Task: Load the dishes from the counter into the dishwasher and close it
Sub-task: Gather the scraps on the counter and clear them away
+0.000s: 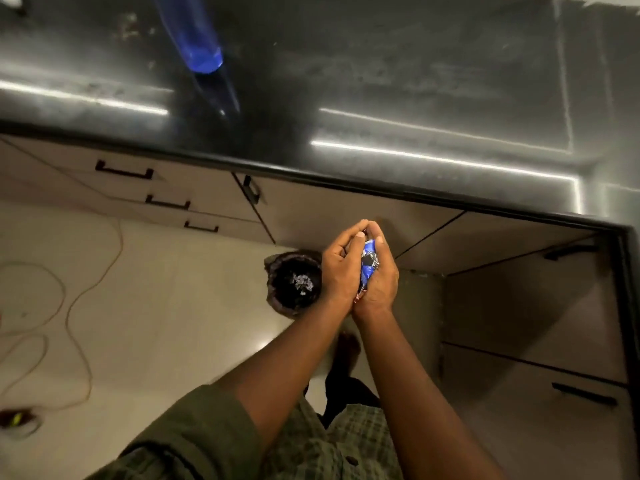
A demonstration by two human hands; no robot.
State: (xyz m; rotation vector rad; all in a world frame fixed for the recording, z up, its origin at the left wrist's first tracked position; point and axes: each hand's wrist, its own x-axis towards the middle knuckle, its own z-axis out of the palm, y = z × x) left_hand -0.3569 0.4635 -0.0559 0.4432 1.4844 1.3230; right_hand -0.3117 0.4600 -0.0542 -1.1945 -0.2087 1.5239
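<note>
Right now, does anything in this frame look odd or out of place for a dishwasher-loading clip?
Yes. Both hands, left hand and right hand, crumple a blue wrapper beside a dark bin on the floor. No dishes or dishwasher are visible. A loose cable also trails across the floor.

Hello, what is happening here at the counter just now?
A person stands at a dark counter and squeezes a crumpled blue wrapper between both hands, left hand and right hand, cupped together. The hands are beside and above a dark bin on the floor, which has some scraps inside. A blue bottle stands on the counter. No dishes and no open dishwasher are in view.
</note>
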